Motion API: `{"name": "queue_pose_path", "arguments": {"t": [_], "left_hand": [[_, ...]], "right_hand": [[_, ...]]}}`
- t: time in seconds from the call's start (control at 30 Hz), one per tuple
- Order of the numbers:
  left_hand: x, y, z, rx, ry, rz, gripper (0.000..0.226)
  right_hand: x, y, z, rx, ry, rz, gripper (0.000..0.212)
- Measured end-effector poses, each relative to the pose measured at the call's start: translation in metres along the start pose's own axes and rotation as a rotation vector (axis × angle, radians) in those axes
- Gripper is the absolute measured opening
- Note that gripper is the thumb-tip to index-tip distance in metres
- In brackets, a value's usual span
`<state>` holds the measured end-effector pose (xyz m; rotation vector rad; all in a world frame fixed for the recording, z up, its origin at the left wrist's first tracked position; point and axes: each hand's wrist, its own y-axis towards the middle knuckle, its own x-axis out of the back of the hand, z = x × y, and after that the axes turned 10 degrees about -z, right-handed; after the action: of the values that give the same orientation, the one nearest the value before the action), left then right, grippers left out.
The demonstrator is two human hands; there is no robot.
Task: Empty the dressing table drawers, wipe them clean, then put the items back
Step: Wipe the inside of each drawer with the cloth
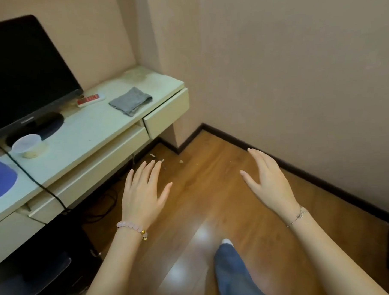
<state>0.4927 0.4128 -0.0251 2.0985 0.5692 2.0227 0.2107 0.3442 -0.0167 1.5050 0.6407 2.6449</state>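
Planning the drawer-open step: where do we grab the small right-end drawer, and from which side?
Probably its top edge, hooked from the front: the small drawer shows no handle, and its front sits slightly ajar, leaving a gap under the tabletop.

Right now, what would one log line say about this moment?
left hand open, over floor | right hand open, over floor | grey cloth lying on dressing table | drawers untouched

Dressing table (94, 129) carries monitor (23, 72), grey cloth (130, 101), plastic tub (29, 146).
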Motion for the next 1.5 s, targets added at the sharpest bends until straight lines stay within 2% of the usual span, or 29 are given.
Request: {"name": "queue_pose_path", "arguments": {"t": [0.37,0.77,1.2,1.5], "left_hand": [[-0.039,0.107,0.006,0.269,0.058,-0.027,0.064],[-0.091,0.201,0.073,0.446,0.113,-0.014,0.065],[-0.149,0.317,0.193,0.546,0.117,0.030,0.061],[-0.172,0.351,0.229,0.699,0.162,0.056,0.060]], "right_hand": [[-0.071,0.181,-0.016,0.230,0.070,0.168,0.061],[-0.176,0.329,0.028,0.414,0.137,0.275,0.060],[-0.312,0.472,0.119,0.467,0.205,0.441,0.059],[-0.382,0.534,0.156,0.478,0.246,0.609,0.059]]}}
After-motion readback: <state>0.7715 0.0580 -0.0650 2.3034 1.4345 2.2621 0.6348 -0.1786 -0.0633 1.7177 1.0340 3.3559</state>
